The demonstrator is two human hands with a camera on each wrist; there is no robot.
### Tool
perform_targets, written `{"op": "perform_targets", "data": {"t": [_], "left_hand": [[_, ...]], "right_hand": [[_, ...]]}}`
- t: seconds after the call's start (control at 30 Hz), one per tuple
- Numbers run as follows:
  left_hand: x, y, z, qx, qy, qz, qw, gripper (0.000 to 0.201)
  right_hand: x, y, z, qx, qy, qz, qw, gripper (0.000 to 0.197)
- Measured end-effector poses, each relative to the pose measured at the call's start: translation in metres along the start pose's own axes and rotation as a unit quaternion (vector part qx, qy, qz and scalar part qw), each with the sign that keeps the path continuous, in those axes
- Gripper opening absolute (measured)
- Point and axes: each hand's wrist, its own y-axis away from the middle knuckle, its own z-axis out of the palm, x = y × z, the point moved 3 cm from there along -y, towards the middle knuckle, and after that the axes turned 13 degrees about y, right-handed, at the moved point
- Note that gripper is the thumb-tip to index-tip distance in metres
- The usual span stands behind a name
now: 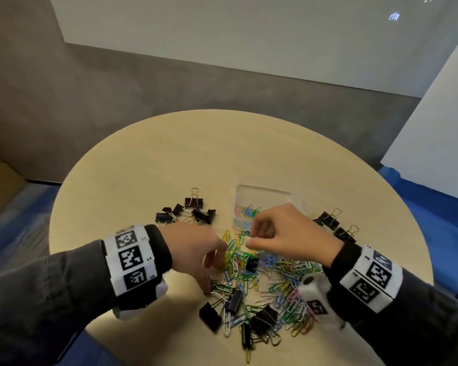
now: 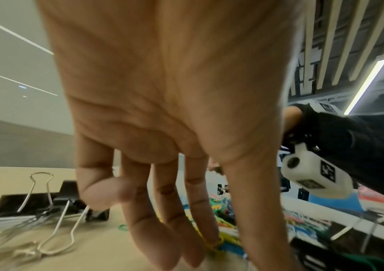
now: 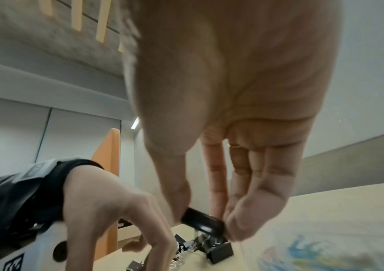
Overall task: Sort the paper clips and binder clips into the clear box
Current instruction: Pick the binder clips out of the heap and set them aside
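The right hand (image 3: pixel 221 165) is pinching a small black metal binder clip (image 3: pixel 204 222) between thumb and fingertips, hovering just in front of the clear plastic box (image 1: pixel 265 199), which is sitting directly beyond it. The left hand (image 1: pixel 196 249), fingers reaching down, is picking at the heap of coloured wire paper clips (image 1: pixel 270 276) on the round pale wooden table (image 1: pixel 169 159); whether it holds one cannot be told.

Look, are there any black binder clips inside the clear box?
No, the clear box holds only coloured paper clips; the black binder clips lie on the table.

Dark grey sleeves (image 1: pixel 50 281), black cuffs, white wristbands (image 1: pixel 131 260) with black square markers, seemingly white wrist cameras (image 1: pixel 313 289)
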Motion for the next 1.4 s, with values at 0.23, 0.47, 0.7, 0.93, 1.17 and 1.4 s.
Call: {"op": "perform_targets", "data": {"t": [0.23,0.47,0.7,0.93,1.17,1.4], "left_hand": [[0.003,0.005,0.012,0.029,0.008,0.017,0.999,0.033],[-0.008,0.018,-0.001,0.054,0.047,0.026,0.997,0.024],[-0.034,0.029,-0.013,0.079,-0.048,-0.050,0.994,0.031],[-0.009,0.021,-0.007,0.088,-0.073,0.015,0.993,0.044],[0.026,0.002,0.017,0.029,-0.056,0.078,0.995,0.042],[0.035,0.004,0.014,0.090,-0.103,0.107,0.985,0.037]], "right_hand": [[-0.032,-0.047,0.007,-0.014,-0.008,0.032,0.999,0.028],[-0.042,-0.059,0.011,-0.019,-0.094,0.016,0.995,0.035],[-0.021,-0.018,0.012,-0.052,0.081,-0.041,0.995,0.012],[-0.013,0.000,0.030,-0.078,0.138,-0.027,0.987,0.027],[-0.013,-0.009,0.033,-0.050,0.162,-0.011,0.985,0.026],[-0.007,-0.010,0.037,-0.037,0.154,-0.002,0.987,0.032]]}}
